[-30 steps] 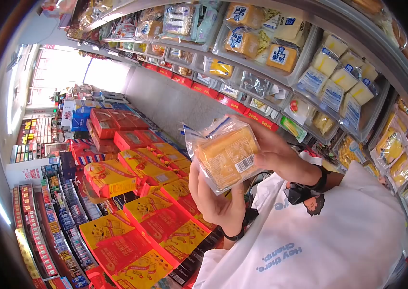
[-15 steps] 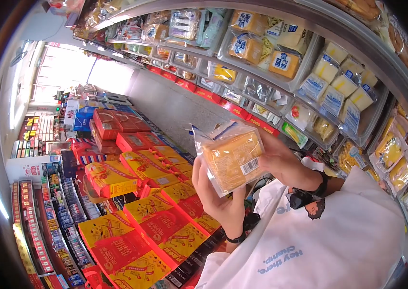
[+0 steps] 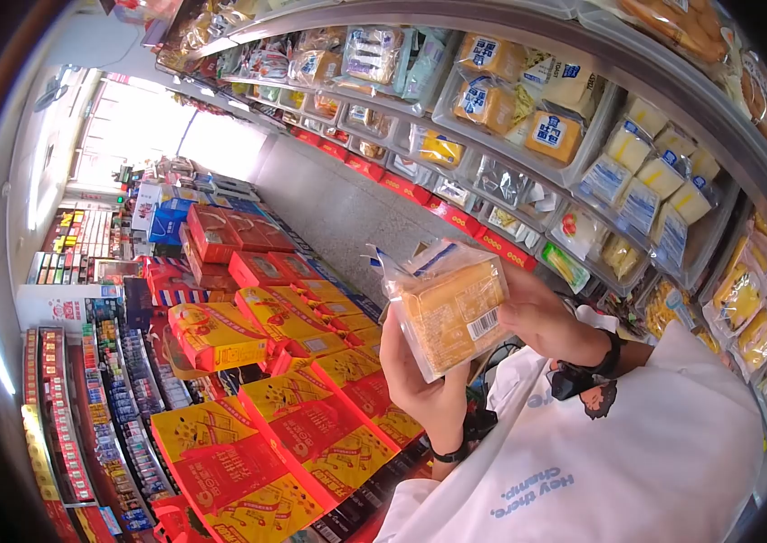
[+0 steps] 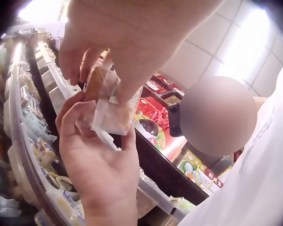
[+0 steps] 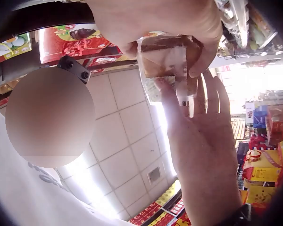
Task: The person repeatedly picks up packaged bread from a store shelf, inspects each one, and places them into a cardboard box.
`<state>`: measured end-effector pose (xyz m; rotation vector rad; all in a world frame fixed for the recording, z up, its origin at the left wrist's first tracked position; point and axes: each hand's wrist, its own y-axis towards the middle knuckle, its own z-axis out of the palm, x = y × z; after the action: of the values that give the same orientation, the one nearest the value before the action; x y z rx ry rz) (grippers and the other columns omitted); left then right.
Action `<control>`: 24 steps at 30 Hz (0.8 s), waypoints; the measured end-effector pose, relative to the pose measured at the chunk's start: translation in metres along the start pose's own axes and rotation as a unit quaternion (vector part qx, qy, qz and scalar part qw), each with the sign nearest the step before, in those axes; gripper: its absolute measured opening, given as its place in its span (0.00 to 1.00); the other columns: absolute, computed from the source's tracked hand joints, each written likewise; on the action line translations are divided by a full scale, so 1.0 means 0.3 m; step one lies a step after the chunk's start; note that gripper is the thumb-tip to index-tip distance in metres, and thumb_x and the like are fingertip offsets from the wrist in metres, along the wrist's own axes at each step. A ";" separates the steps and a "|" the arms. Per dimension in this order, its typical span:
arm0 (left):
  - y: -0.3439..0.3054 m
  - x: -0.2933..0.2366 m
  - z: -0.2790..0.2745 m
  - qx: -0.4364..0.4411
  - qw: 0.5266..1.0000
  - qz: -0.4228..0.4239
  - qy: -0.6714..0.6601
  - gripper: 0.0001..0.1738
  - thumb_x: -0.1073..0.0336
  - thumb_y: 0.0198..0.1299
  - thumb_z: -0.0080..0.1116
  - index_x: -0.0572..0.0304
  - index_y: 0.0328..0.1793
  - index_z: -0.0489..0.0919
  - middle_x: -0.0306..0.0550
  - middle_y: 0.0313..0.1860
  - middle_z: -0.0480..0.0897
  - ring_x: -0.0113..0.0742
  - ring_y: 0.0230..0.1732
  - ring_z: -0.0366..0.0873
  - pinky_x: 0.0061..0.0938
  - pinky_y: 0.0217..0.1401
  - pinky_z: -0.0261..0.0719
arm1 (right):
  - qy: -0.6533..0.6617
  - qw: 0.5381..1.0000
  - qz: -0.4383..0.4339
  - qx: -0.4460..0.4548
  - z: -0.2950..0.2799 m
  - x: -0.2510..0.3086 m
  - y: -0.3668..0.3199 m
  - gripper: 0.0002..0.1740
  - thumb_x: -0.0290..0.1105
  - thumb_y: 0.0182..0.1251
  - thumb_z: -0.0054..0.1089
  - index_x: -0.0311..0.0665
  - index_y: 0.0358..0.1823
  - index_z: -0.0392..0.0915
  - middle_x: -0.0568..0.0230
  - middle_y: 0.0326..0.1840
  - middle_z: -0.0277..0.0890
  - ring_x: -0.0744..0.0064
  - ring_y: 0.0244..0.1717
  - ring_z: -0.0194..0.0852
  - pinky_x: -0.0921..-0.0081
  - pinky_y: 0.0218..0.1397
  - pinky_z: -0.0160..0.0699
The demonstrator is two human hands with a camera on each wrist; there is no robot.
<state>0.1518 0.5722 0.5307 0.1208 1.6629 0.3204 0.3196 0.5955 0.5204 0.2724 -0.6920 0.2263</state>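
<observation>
Both hands hold a clear plastic bag of bread, a thick golden block of toast, in front of the white shirt. A barcode is printed on its facing side. My left hand grips the lower left side, its fingers partly hidden behind the bag. On the opposite side, my right hand pinches the edge with the thumb across the front. In the left wrist view the bag sits between both hands. The right wrist view shows the bag's see-through plastic with a thumb pressed against it.
Shelves of packaged bread in clear trays run along the upper right. Stacked red and yellow gift boxes stand at the lower left. Grey aisle floor lies between them, with racks of small goods farther left.
The head view has shifted, so shelves and boxes sit farther right in the frame. The bread and both hands appear slightly right and lower, and the grip looks the same.
</observation>
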 end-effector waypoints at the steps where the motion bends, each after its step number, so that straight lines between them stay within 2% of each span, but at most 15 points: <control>1: 0.004 -0.002 0.001 -0.005 1.000 0.004 0.002 0.48 0.79 0.52 0.75 0.69 0.81 0.64 0.57 0.77 0.71 0.45 0.75 0.72 0.38 0.77 0.69 | 0.003 1.000 0.006 0.003 0.000 0.002 0.005 0.49 0.43 0.76 0.61 0.32 0.87 0.41 0.54 0.84 0.54 0.67 0.84 0.51 0.64 0.85 0.50; 4: 0.006 -0.004 0.002 -0.022 1.000 0.004 -0.011 0.48 0.79 0.51 0.75 0.69 0.80 0.65 0.56 0.76 0.72 0.44 0.74 0.72 0.38 0.77 0.69 | -0.001 1.000 0.019 0.002 0.001 0.000 0.013 0.46 0.40 0.77 0.59 0.33 0.87 0.43 0.56 0.83 0.55 0.69 0.83 0.52 0.66 0.84 0.53; 7: 0.019 0.016 0.010 -0.072 0.996 0.048 -0.005 0.47 0.79 0.49 0.76 0.69 0.78 0.68 0.56 0.73 0.74 0.45 0.72 0.73 0.39 0.76 0.70 | -0.041 0.999 0.020 -0.022 -0.011 -0.026 0.032 0.40 0.34 0.80 0.55 0.34 0.86 0.47 0.57 0.80 0.59 0.70 0.81 0.56 0.68 0.81 0.59; 10: 0.028 0.019 0.010 -0.103 0.981 0.130 0.102 0.44 0.79 0.48 0.77 0.69 0.75 0.73 0.56 0.69 0.75 0.49 0.69 0.75 0.41 0.74 0.72 | -0.094 0.994 0.013 -0.058 -0.028 -0.050 0.054 0.34 0.28 0.81 0.52 0.34 0.84 0.51 0.58 0.74 0.66 0.73 0.75 0.65 0.71 0.76 0.67; 12: 0.037 0.017 0.004 -0.087 0.966 0.184 0.159 0.42 0.80 0.47 0.77 0.68 0.73 0.75 0.57 0.68 0.76 0.51 0.67 0.76 0.41 0.73 0.73 | -0.114 0.990 0.001 -0.083 -0.041 -0.061 0.061 0.32 0.26 0.81 0.52 0.34 0.82 0.54 0.59 0.70 0.71 0.75 0.69 0.71 0.73 0.72 0.72; 15: 0.045 0.023 0.010 -0.081 0.951 0.224 0.200 0.40 0.79 0.47 0.77 0.66 0.71 0.76 0.58 0.67 0.77 0.54 0.66 0.77 0.42 0.70 0.74 | -0.111 0.989 -0.042 -0.085 -0.034 -0.035 0.071 0.34 0.23 0.79 0.54 0.36 0.82 0.54 0.59 0.66 0.74 0.76 0.65 0.75 0.74 0.69 0.75; 18: 0.051 0.029 0.009 -0.073 0.940 0.241 0.232 0.40 0.79 0.47 0.76 0.64 0.70 0.77 0.59 0.66 0.78 0.55 0.64 0.77 0.43 0.68 0.75 | -0.043 0.996 -0.037 -0.076 -0.025 -0.017 0.072 0.39 0.25 0.74 0.59 0.36 0.83 0.51 0.55 0.70 0.71 0.70 0.71 0.71 0.72 0.76 0.67; 21: 0.063 0.028 0.011 -0.068 0.926 0.259 0.266 0.40 0.79 0.48 0.75 0.63 0.71 0.76 0.59 0.66 0.79 0.56 0.64 0.77 0.44 0.66 0.74 | -0.032 0.997 -0.043 -0.056 -0.026 -0.025 0.074 0.42 0.24 0.74 0.60 0.38 0.84 0.48 0.56 0.71 0.68 0.71 0.71 0.70 0.69 0.74 0.72; 24: 0.071 0.021 0.014 -0.045 0.914 0.278 0.292 0.43 0.78 0.48 0.75 0.60 0.74 0.73 0.59 0.68 0.78 0.56 0.64 0.77 0.44 0.66 0.73 | -0.042 0.997 -0.048 -0.033 -0.023 -0.017 0.074 0.46 0.26 0.72 0.63 0.37 0.85 0.46 0.56 0.75 0.64 0.69 0.74 0.67 0.66 0.77 0.67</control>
<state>0.1528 0.5946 0.5303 0.4710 2.1835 0.9365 0.3134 0.6180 0.5157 0.2518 -0.7669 0.1011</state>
